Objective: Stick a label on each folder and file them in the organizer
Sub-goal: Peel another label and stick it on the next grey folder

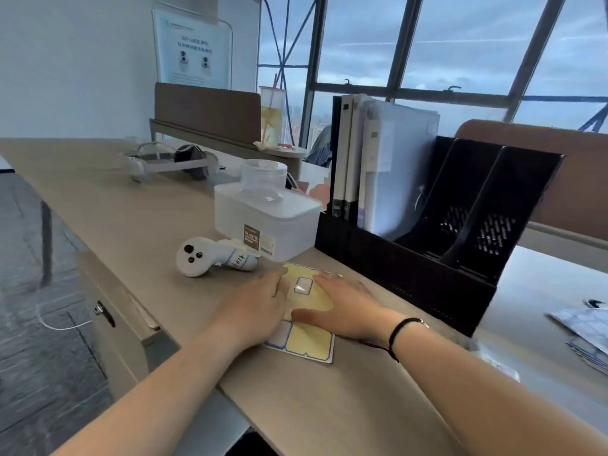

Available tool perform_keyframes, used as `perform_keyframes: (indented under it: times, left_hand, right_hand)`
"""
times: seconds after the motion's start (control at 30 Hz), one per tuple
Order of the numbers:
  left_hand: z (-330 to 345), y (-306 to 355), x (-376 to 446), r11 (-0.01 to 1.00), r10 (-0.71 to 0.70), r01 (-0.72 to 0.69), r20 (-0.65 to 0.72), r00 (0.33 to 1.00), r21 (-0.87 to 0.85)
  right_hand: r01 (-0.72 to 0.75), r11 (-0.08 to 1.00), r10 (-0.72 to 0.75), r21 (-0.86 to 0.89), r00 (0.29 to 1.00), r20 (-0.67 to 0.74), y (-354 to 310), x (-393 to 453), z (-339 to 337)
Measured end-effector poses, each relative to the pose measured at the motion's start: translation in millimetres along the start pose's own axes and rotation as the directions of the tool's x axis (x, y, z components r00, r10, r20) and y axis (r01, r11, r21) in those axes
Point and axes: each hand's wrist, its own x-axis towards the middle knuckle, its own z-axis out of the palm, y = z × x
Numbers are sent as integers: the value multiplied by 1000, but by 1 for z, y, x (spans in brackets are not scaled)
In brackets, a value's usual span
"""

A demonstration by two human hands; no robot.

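Observation:
A yellow label sheet (309, 342) with blue-edged stickers lies flat on the wooden desk (138, 205). My left hand (258, 306) rests palm down on its left side, and my right hand (345, 306) presses flat on its right side. A small white label (303, 286) shows between the two hands. Behind them stands a black file organizer (411, 268). Several pale folders (391, 166) stand upright in its left slots; the two right slots hold nothing. More folders (589, 334) lie at the right edge.
A white plastic box (266, 222) with a clear cup on top sits left of the organizer. A white controller (197, 256) lies in front of it. A headset (171, 162) and a drink cup (271, 118) are farther back. The desk edge drops off at left.

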Motion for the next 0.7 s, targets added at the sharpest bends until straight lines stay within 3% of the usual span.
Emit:
perform_keyframes:
  times: [0.17, 0.33, 0.47, 0.6, 0.7]
  left_hand:
    - [0, -4, -1, 1000, -3, 3, 12, 1000, 9]
    - [-4, 1, -6, 1000, 1, 0, -14, 1000, 7]
    - [-9, 6, -11, 967, -37, 26, -39, 999, -252]
    - [-11, 10, -6, 813, -116, 61, -59, 991, -579]
    - [-15, 18, 0, 687, -142, 130, 43, 989, -715]
  right_hand:
    - [23, 998, -18, 58, 996, -85, 4, 2, 4]
    - [-5, 957, 44, 289, 990, -130, 16, 0, 14]
    - [26, 943, 29, 333, 987, -159, 20, -3, 15]
    - [61, 933, -3, 356, 987, -163, 18, -6, 14]
    - [90, 924, -24, 373, 984, -177, 19, -9, 14]
